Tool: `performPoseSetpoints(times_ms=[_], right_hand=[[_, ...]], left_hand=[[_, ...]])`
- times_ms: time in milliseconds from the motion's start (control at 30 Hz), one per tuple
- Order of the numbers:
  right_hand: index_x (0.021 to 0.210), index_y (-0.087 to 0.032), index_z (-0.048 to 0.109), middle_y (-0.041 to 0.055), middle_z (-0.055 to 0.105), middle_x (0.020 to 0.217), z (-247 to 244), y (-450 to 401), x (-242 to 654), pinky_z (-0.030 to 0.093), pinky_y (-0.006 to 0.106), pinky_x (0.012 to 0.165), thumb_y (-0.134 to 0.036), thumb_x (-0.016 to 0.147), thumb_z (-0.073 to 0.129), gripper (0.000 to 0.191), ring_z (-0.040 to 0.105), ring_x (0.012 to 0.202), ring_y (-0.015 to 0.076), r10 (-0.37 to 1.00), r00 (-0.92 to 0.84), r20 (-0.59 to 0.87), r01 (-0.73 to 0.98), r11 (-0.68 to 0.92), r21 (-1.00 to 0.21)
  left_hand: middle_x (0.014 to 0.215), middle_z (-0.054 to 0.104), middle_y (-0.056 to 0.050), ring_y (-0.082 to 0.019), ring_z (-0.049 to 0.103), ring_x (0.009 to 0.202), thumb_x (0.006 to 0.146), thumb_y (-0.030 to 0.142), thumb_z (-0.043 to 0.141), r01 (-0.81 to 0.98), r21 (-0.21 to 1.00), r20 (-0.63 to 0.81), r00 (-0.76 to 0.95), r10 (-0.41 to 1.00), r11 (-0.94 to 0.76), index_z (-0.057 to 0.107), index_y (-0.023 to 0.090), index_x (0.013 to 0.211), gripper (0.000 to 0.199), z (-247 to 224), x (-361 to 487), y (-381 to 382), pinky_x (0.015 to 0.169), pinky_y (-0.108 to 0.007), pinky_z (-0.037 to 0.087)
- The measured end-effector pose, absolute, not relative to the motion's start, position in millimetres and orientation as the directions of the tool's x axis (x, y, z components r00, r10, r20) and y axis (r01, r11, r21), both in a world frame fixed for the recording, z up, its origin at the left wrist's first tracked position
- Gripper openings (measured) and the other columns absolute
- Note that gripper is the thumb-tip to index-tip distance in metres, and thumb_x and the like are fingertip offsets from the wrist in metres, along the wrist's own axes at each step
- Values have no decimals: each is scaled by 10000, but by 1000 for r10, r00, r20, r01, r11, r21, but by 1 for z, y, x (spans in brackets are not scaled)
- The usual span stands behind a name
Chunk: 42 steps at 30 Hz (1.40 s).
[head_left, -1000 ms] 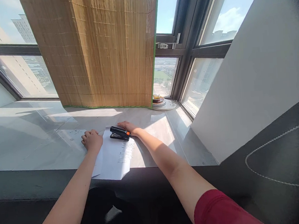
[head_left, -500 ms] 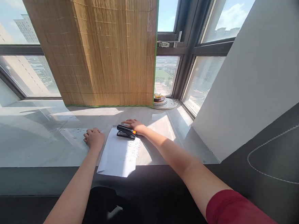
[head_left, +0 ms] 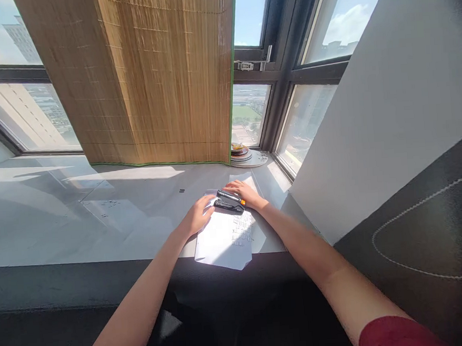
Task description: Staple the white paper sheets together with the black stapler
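A black stapler with an orange mark lies across the upper part of a white sheet of paper, its jaws apart. My right hand is at the stapler's right end, its fingers stretched along the far side; it appears to grip the stapler, though the thumb is hidden. At the paper's upper left edge, my left hand rests with fingers and thumb apart, close to the stapler's left end. Dark handwriting-like marks run down the paper's right side. The paper's lower end hangs past the sill's front edge.
The pale stone windowsill bears tiny dark bits at the left and a small dark piece beyond my left hand. A bamboo blind hangs behind. Stacked plates stand in the window corner. A slanted white wall rises right.
The paper and stapler have shifted to the right along with my right hand. My left hand has moved right from the bare sill to the paper's edge. The small dark piece is now uncovered.
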State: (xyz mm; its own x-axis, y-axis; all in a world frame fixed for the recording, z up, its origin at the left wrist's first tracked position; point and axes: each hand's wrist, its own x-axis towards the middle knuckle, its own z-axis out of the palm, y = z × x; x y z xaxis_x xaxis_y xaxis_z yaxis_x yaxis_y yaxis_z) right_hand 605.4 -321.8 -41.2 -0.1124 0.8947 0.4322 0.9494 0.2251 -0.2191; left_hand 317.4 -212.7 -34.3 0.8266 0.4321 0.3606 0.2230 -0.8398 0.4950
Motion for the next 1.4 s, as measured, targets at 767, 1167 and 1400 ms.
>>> performPoseSetpoints(times_ms=[767, 1167, 1400], right_hand=[[1228, -242, 797, 87, 812, 1223, -26, -337, 600, 603, 442, 1004, -578, 855, 841, 504, 753, 1115, 291, 844, 277, 460, 418, 325, -848], [1187, -296, 821, 51, 820, 1189, -30, -339, 620, 642, 463, 987, -536, 793, 932, 474, 768, 1137, 304, 758, 462, 461, 262, 380, -887], [1166, -266, 833, 69, 828, 1194, -22, -343, 616, 656, 468, 970, -581, 759, 933, 524, 772, 1128, 318, 792, 429, 435, 306, 325, -895]], left_hand=[[1381, 686, -162, -337, 608, 1306, 1059, 194, 462, 450, 163, 201, 856, 476, -878, 722, 213, 1237, 316, -13, 425, -168, 1066, -451, 485], [782, 639, -15, -221, 568, 729, 1065, 196, 465, 324, 617, 316, 732, 604, -717, 633, 248, 965, 202, -28, 425, -129, 796, -344, 419], [880, 691, -54, -251, 637, 860, 1043, 201, 512, 333, 627, 351, 686, 637, -704, 669, 233, 980, 173, -25, 426, -128, 861, -367, 481]])
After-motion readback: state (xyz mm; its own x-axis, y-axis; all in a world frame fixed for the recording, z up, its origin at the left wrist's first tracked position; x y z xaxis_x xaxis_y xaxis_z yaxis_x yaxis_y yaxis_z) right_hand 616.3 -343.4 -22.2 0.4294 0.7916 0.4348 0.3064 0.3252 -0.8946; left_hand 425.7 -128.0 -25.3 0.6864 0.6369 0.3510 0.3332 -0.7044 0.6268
